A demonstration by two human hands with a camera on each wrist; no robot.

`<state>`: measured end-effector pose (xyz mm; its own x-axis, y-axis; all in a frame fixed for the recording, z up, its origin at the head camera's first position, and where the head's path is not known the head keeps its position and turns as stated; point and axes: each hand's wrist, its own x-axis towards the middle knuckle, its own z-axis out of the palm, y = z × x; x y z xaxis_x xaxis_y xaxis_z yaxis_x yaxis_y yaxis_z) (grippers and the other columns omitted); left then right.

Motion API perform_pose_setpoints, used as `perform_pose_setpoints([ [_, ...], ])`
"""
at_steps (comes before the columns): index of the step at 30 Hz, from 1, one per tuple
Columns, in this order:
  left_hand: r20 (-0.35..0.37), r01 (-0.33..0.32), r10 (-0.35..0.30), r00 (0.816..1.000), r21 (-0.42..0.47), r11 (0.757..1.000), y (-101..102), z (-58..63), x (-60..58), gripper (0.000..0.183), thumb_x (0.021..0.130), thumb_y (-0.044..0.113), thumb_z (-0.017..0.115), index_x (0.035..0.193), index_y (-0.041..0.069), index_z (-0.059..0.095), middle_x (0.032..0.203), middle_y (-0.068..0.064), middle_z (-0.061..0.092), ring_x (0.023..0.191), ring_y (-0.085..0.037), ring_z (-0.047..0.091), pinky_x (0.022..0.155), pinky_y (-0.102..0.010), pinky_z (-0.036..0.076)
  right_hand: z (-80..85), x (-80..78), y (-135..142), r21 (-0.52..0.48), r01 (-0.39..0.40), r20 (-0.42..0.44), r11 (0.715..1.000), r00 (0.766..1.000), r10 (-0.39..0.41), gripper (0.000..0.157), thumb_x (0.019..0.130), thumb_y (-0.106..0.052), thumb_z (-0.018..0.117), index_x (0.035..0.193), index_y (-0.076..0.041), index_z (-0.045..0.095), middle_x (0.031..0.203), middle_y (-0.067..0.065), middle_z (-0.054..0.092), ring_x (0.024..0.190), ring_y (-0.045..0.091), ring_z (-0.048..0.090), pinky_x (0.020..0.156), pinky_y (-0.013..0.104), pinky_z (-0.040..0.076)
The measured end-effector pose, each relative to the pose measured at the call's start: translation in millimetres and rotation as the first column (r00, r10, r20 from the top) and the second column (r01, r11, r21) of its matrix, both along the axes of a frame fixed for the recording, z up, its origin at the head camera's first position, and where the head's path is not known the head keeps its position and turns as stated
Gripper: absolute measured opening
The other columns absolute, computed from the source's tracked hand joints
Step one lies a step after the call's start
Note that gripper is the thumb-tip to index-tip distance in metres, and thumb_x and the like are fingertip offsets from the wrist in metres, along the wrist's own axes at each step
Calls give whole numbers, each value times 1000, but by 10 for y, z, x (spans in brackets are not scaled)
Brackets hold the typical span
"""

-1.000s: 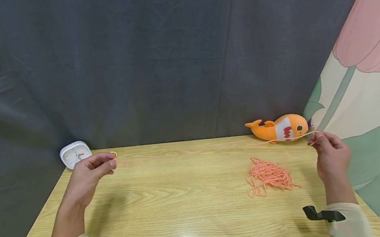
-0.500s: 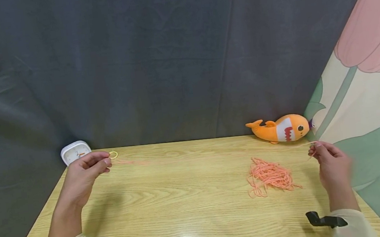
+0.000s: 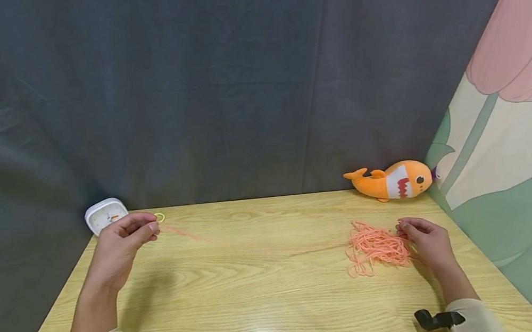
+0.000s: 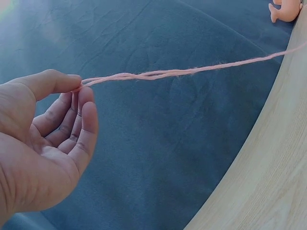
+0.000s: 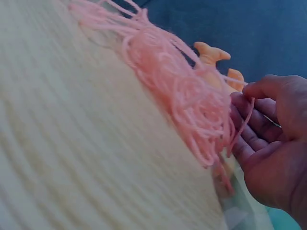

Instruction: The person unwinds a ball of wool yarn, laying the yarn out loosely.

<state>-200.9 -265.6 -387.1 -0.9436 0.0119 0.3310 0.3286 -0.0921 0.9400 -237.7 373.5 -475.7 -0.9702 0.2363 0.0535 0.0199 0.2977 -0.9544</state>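
My left hand (image 3: 119, 252), raised over the left of the table, pinches the end of a coral-pink yarn strand (image 4: 168, 73) between thumb and fingertips. Doubled and loosely twisted near the fingers, the strand stretches away to the right. A small yellow ring (image 3: 163, 217) shows at those fingertips in the head view. At the right, a tangled pile of the same yarn (image 3: 379, 246) lies on the table. Right at the pile's right side, my right hand (image 3: 431, 246) pinches a length of yarn (image 5: 250, 112), which loops down past the palm in the right wrist view.
A wooden table (image 3: 268, 294) spans the front. A white clock (image 3: 105, 214) stands at its back left corner, partly behind my left hand. An orange plush shark (image 3: 370, 181) sits at the back right. Dark curtain (image 3: 221, 95) hangs behind; a tulip-printed panel (image 3: 525, 162) borders the right.
My right hand has come down and inward to the yarn pile, with the yarn still pinched. The strand between the hands now slopes lower toward the right. My left hand has barely moved.
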Motion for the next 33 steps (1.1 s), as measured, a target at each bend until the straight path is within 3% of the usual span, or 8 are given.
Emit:
perform_pose_setpoints([
  [3, -2, -6, 6, 1000, -7, 1000, 16, 5, -4, 18, 97, -2, 67, 100, 14, 74, 89, 8, 72, 81, -5, 67, 75, -18, 58, 35, 14, 18, 15, -7, 2, 1000, 1000, 7, 32, 107, -29, 58, 126, -5, 68, 94, -24, 71, 88, -5, 70, 78, 13, 58],
  [8, 11, -8, 8, 1000, -12, 1000, 42, 8, -7, 17, 97, 0, 68, 100, 15, 74, 90, 9, 72, 82, -4, 67, 76, -18, 57, 176, 25, 33, -157, -7, -97, 988, 995, -8, 13, 105, -19, 62, 107, -20, 74, 93, -20, 74, 86, -3, 71, 78, 11, 57],
  [12, 10, -4, 4, 1000, -11, 1000, 45, -2, -10, 17, 97, -1, 67, 100, 15, 74, 90, 9, 72, 82, -4, 67, 76, -18, 57, 334, 27, -92, -250, -31, -184, 968, 983, -16, 12, 102, -14, 64, 103, -19, 76, 92, -15, 77, 84, -1, 72, 79, 11, 57],
  [21, 17, -9, 9, 1000, -29, 1000, 48, -8, -11, 15, 97, 1, 68, 101, 14, 74, 89, 8, 71, 82, -5, 67, 76, -18, 57, 613, 9, -752, -241, -205, -329, 949, 937, 119, 15, 101, -14, 66, 112, -7, 73, 98, -8, 78, 90, 6, 73, 88, 14, 57],
  [33, 25, -12, 12, 1000, -37, 999, 52, 3, -3, 14, 98, 3, 69, 103, 15, 75, 91, 9, 72, 83, -5, 67, 77, -18, 57, 590, -152, -1716, -195, -315, -311, 929, 918, 246, 20, 102, -14, 67, 114, 1, 71, 99, -4, 76, 92, 8, 73, 91, 20, 59],
])
